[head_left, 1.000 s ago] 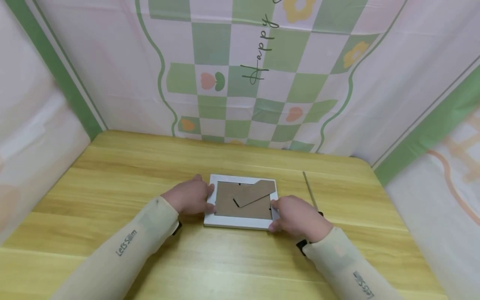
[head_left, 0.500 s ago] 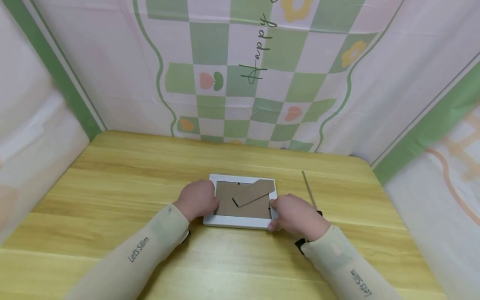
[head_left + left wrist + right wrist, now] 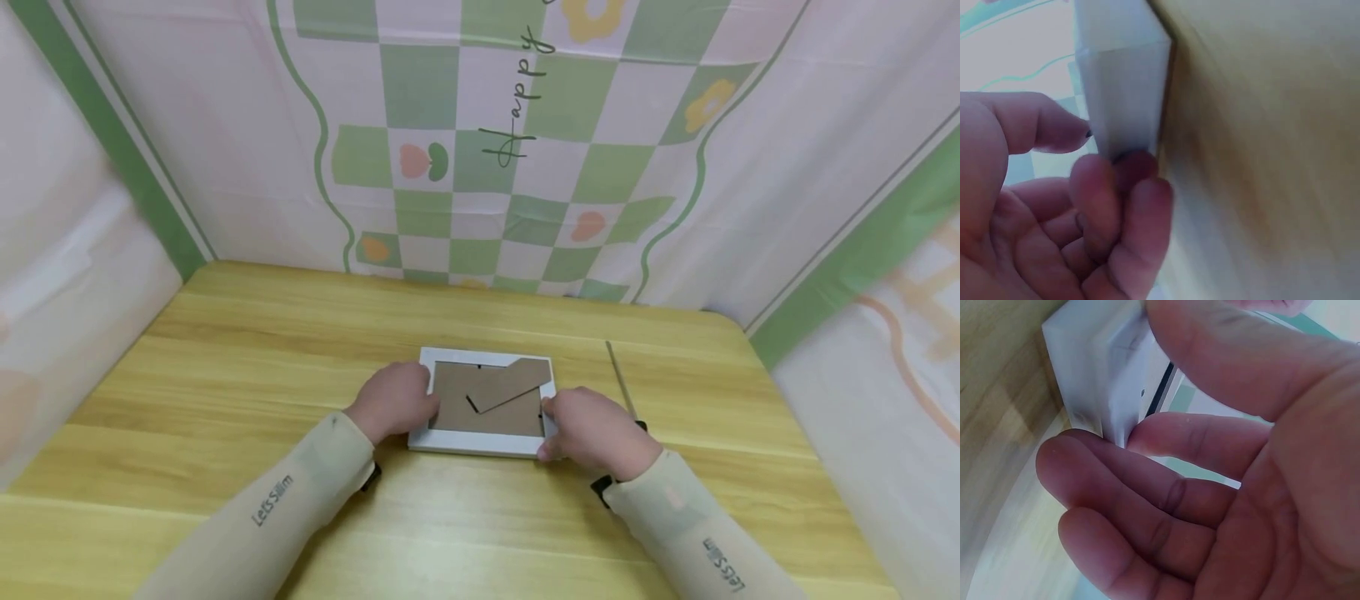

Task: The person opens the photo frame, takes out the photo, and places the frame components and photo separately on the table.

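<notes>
A white picture frame lies back side up on the wooden table. Its brown backing board carries a fold-out stand, lying flat, and small dark tabs show along the inner edges. My left hand is at the frame's left edge; in the left wrist view, its curled fingers touch the frame's side, while the thumb reaches over the back near a dark tip. On the right edge my right hand grips the frame, thumb and fingers about its side in the right wrist view.
A thin grey rod lies right of the frame, its near end hidden by the right hand. Behind the wooden table hangs a green-and-white checked curtain, with more cloth at both sides.
The left hand has turned over the frame's left edge, its fingers now more curled and its thumb hidden from the head view. The right hand and the frame stay in place.
</notes>
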A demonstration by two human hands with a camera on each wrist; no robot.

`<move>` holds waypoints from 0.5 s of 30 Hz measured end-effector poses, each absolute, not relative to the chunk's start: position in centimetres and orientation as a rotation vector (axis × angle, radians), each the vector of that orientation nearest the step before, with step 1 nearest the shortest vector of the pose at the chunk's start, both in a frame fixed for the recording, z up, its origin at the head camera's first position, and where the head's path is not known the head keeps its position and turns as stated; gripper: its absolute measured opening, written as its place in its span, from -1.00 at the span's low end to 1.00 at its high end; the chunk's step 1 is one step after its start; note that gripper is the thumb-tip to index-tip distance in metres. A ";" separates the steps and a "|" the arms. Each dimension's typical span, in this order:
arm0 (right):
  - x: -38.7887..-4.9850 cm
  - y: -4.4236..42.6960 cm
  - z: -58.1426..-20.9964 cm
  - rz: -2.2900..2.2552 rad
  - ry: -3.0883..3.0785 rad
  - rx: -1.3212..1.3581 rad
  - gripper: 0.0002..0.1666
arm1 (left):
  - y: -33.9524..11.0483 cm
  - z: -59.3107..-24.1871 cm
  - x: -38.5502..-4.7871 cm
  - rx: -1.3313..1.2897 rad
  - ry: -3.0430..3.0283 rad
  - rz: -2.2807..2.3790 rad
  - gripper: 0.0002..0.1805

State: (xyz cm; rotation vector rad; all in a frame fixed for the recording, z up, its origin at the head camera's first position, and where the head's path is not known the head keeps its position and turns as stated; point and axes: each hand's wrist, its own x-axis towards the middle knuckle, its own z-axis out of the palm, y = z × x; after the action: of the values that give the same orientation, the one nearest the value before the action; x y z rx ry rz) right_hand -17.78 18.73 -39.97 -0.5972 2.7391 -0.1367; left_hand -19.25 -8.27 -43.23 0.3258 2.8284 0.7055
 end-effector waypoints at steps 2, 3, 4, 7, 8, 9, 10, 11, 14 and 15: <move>-17.8 18.7 -40.0 -0.134 2.737 -0.601 -0.40 | -8.3 -43.3 -19.2 0.316 2.829 0.726 -0.79; -17.8 18.7 -40.0 -0.133 2.736 -0.602 -0.45 | -8.2 -43.3 -19.1 0.306 2.827 0.743 -0.79; -17.8 18.7 -40.0 -0.132 2.734 -0.604 -0.50 | -8.2 -43.4 -19.1 0.294 2.823 0.757 -0.80; -17.8 18.7 -40.0 -0.130 2.734 -0.604 -0.56 | -8.1 -43.7 -19.0 0.262 2.811 0.801 -0.80; -17.8 18.7 -40.0 -0.130 2.734 -0.604 -0.57 | -8.1 -43.7 -19.0 0.252 2.807 0.808 -0.80; -17.8 18.7 -40.0 -0.131 2.734 -0.604 -0.57 | -8.0 -43.8 -19.0 0.245 2.805 0.814 -0.80; -17.8 18.7 -40.0 -0.131 2.734 -0.604 -0.57 | -8.0 -43.8 -18.9 0.242 2.805 0.817 -0.80; -17.8 18.7 -40.0 -0.130 2.733 -0.606 -0.58 | -8.0 -43.8 -18.9 0.242 2.808 0.816 -0.80; -17.8 18.7 -40.0 -0.124 2.732 -0.615 -0.57 | -7.9 -43.8 -18.8 0.244 2.813 0.814 -0.80; -17.8 18.7 -40.0 -0.121 2.731 -0.618 -0.57 | -7.9 -43.7 -18.8 0.244 2.813 0.816 -0.80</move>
State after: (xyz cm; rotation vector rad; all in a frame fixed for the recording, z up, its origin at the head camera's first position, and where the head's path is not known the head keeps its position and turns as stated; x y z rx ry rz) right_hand -17.80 18.72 -40.05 -0.6185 2.7315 -0.1211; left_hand -18.83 -7.93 -43.72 0.2439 2.8128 0.8158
